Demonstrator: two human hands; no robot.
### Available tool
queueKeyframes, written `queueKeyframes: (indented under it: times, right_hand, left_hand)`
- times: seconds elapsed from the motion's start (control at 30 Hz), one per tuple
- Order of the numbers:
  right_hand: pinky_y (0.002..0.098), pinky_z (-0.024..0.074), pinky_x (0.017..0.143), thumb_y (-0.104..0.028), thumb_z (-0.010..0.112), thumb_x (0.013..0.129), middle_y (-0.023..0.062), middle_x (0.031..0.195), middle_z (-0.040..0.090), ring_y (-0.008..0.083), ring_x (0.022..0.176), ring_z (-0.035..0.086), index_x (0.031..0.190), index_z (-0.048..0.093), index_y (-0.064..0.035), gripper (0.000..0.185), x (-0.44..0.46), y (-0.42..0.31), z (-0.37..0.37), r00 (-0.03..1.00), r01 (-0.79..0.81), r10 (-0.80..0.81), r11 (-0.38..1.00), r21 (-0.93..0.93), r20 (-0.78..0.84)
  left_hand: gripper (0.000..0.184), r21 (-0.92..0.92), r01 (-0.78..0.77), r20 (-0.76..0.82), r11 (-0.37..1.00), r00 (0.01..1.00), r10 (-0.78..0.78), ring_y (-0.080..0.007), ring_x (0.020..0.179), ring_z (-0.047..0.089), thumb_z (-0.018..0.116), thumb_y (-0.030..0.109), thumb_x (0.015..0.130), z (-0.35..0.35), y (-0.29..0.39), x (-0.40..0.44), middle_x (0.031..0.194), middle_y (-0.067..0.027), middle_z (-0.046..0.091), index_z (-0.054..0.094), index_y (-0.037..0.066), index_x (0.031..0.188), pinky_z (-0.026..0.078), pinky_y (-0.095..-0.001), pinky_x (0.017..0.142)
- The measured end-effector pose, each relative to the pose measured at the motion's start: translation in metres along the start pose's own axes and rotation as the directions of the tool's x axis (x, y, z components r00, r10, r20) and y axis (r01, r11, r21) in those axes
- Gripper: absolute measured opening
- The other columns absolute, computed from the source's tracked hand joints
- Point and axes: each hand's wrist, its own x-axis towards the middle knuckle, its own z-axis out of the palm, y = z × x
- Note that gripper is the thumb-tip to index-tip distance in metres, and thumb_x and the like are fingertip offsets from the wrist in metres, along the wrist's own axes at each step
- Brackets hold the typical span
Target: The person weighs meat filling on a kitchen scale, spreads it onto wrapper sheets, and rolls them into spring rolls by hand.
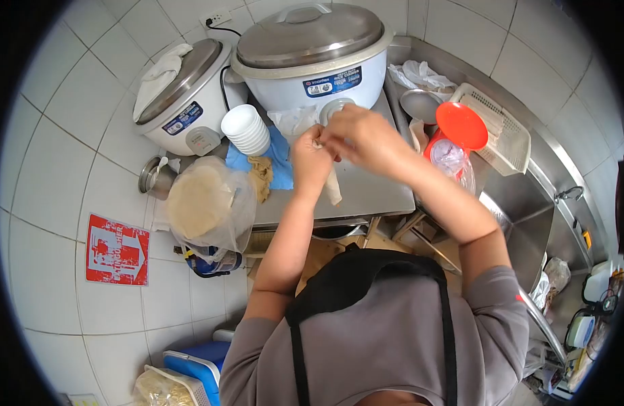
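My left hand (pixel 310 161) is closed round the upper part of a narrow pale roll (pixel 333 188), whose lower end hangs out below the palm over the steel table. Bent over from the right, my right hand (pixel 358 139) has its fingers pinched together at my left fingertips. Whatever lies between those fingers is hidden. A white crumpled plastic bag (pixel 295 120) lies just behind my left hand. To its left are a blue cloth (pixel 279 159), a crumpled tan cloth (pixel 260 177) and a stack of white bowls (pixel 246 128).
A large rice cooker (pixel 278 81) stands at the back, with a smaller one (pixel 183 115) to its left. Pale round sheets in a plastic bag (pixel 200 199) sit at the table's left edge. Rightward are a red lid (pixel 462 126), a white basket (pixel 511 145) and a steel sink (pixel 528 223).
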Motion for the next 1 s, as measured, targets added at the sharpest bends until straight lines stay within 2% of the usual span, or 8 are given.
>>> queueKeyframes:
  times: [0.33,0.43,0.47,0.53,0.7,0.87,0.97,1.0]
  right_hand:
    - [0.037,0.0318,0.086,-0.032,0.062,0.081,0.0095,0.1,0.048,0.0257,0.095,0.043,0.07,0.064,-0.0023,0.031,-0.011,-0.009,0.022,0.998,-0.043,0.033,0.986,-0.162,-0.061]
    - [0.0354,0.0328,0.089,-0.038,0.063,0.081,0.008,0.1,0.048,0.0223,0.1,0.044,0.084,0.065,-0.0025,0.035,-0.019,0.016,0.03,0.997,-0.045,0.046,0.999,0.017,-0.069]
    - [0.0345,0.0335,0.09,-0.038,0.063,0.081,0.0073,0.103,0.048,0.0214,0.1,0.045,0.091,0.063,-0.0025,0.037,-0.024,0.023,0.034,0.974,-0.137,0.191,0.928,0.348,-0.126]
    - [0.0328,0.0348,0.091,-0.039,0.064,0.08,0.0061,0.107,0.049,0.0198,0.102,0.046,0.105,0.059,-0.0027,0.044,-0.039,0.04,0.044,0.878,-0.181,0.473,0.474,0.862,-0.076]
    - [0.0327,0.0408,0.086,-0.023,0.069,0.078,0.0079,0.1,0.058,0.0227,0.096,0.054,0.112,0.054,-0.0047,0.041,-0.104,0.058,0.102,0.831,-0.556,0.399,0.624,0.549,0.388]
    - [0.0358,0.0447,0.074,-0.014,0.069,0.073,0.0109,0.096,0.06,0.029,0.091,0.057,0.102,0.056,-0.007,0.033,-0.126,0.08,0.11,0.807,-0.566,0.526,0.819,0.094,0.269]
    - [0.0383,0.043,0.08,-0.013,0.069,0.07,0.0085,0.099,0.059,0.0292,0.096,0.055,0.1,0.057,-0.0073,0.032,-0.137,0.094,0.118,0.849,-0.442,0.464,0.886,-0.142,0.253]
    - [0.0394,0.0413,0.083,-0.015,0.07,0.069,0.0082,0.1,0.058,0.0279,0.098,0.054,0.101,0.057,-0.0076,0.035,-0.143,0.096,0.123,0.87,-0.411,0.443,0.894,-0.179,0.217]
  left_hand:
    - [0.004,0.127,-0.297,-0.047,0.947,0.951,0.304,-0.0039,0.059,0.045,0.056,0.007,0.083,0.019,-0.013,-0.009,0.067,0.0021,0.051,0.055,0.004,0.08,0.039,-0.0204,0.052]
    - [0.009,-0.057,-0.184,-0.045,0.981,0.982,0.182,-0.0055,0.056,0.045,0.058,0.012,0.084,0.021,-0.021,-0.002,0.064,0.0014,0.05,0.055,0.004,0.079,0.039,-0.0221,0.051]
    - [0.013,-0.175,-0.048,-0.016,0.983,0.999,0.046,-0.0064,0.054,0.046,0.058,0.014,0.085,0.017,-0.019,0.002,0.063,0.0008,0.05,0.054,0.004,0.078,0.04,-0.0228,0.05]
    - [0.028,-0.418,0.154,0.082,0.895,0.988,-0.132,-0.0116,0.048,0.045,0.057,0.025,0.088,0.008,-0.012,0.004,0.06,-0.002,0.049,0.051,0.004,0.07,0.041,-0.0258,0.049]
    - [0.035,-0.645,0.22,0.123,0.732,0.975,-0.184,-0.0166,0.053,0.047,0.051,0.031,0.09,-0.011,-0.058,0.001,0.06,-0.0055,0.047,0.046,0.006,0.066,0.046,-0.0337,0.062]
    - [0.041,-0.827,0.166,-0.072,0.538,0.917,-0.393,-0.0252,0.091,0.057,0.043,0.037,0.092,-0.015,-0.091,-0.021,0.089,-0.0149,0.061,0.061,0.001,0.087,0.038,-0.0408,0.095]
    - [0.044,-0.528,0.138,-0.177,0.838,0.947,-0.268,-0.0275,0.11,0.052,0.041,0.035,0.093,-0.023,-0.149,-0.042,0.106,-0.0171,0.06,0.062,-0.002,0.102,0.033,-0.0384,0.1]
    - [0.033,-0.194,0.134,-0.156,0.972,0.974,-0.166,-0.0262,0.109,0.053,0.046,0.026,0.092,-0.027,-0.156,-0.053,0.103,-0.0148,0.061,0.062,-0.001,0.101,0.037,-0.0382,0.098]
